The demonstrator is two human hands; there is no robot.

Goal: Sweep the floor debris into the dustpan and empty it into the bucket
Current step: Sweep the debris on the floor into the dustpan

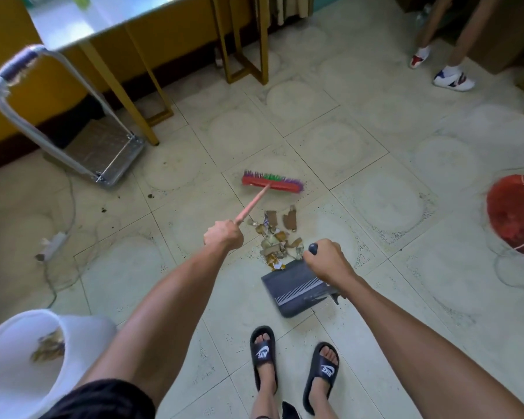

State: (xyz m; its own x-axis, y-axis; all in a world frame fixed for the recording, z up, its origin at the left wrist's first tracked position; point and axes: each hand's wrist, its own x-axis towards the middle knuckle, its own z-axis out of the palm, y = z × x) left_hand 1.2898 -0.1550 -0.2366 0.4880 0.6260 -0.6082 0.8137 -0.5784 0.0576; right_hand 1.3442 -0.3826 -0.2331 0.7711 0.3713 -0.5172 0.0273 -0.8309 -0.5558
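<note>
Head view: sweep step in hand. Left hand (223, 235) is wrapped around the broom handle (252, 208), right hand (328, 260) clenched on the dustpan handle (313, 248). Broom head (271, 184) sits on the floor beyond the debris pile (277, 241), its long axis across the pull line, bristles facing away. Dustpan (294, 290) lies near the feet, mouth touching the pile's near edge. Next move, I'd judge: drag the broom back toward the pan. White bucket (22, 385) waits lower left, scraps already inside.
</note>
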